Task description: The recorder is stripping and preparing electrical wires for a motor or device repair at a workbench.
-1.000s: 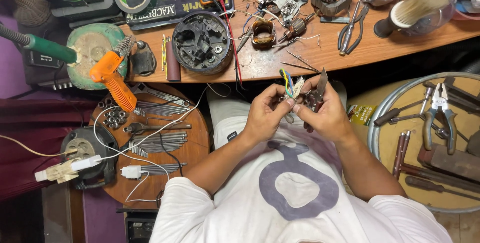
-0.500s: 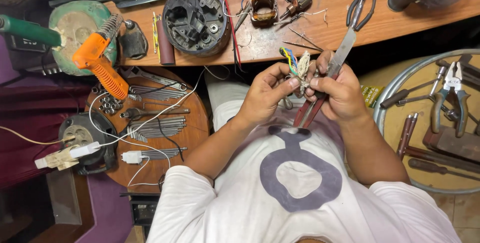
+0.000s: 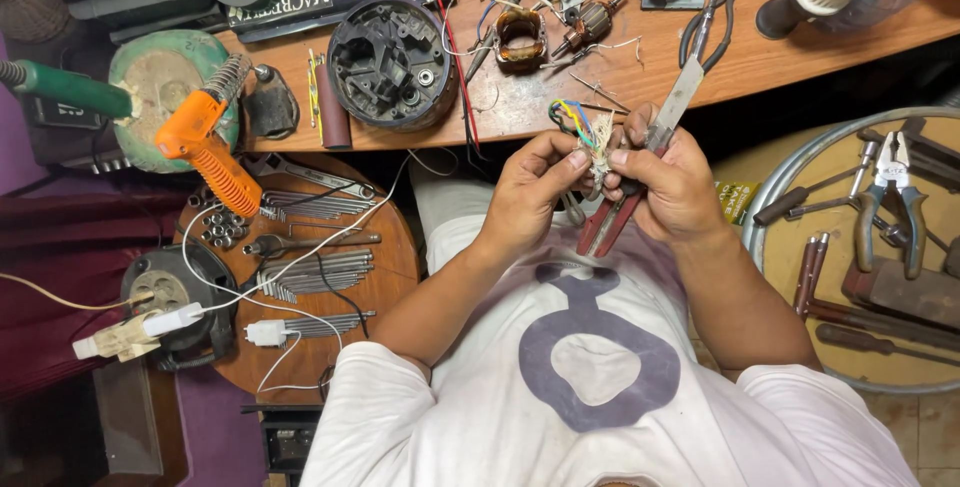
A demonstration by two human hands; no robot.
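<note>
Both hands meet over my lap, just below the wooden bench edge. My left hand (image 3: 533,190) pinches a small part with a tuft of coloured wires (image 3: 583,127) sticking up from it. Against the same part press the fingertips of my right hand (image 3: 672,184), which also grips a red-handled flat cutting tool (image 3: 652,155). The tool's grey metal blade points up toward the bench and its red handles hang down between my hands.
The wooden bench (image 3: 520,107) carries a black round motor housing (image 3: 391,64), a copper coil (image 3: 520,42), an armature (image 3: 590,22) and long-nose pliers (image 3: 706,17). An orange soldering gun (image 3: 205,152) lies left. A round tray (image 3: 820,367) of pliers and screwdrivers sits right; a round board (image 3: 300,257) of bits left.
The red-handled tool, first hidden in my right hand, now stands upright with its blade showing. Both hands stay together on the wired part. The view has shifted slightly.
</note>
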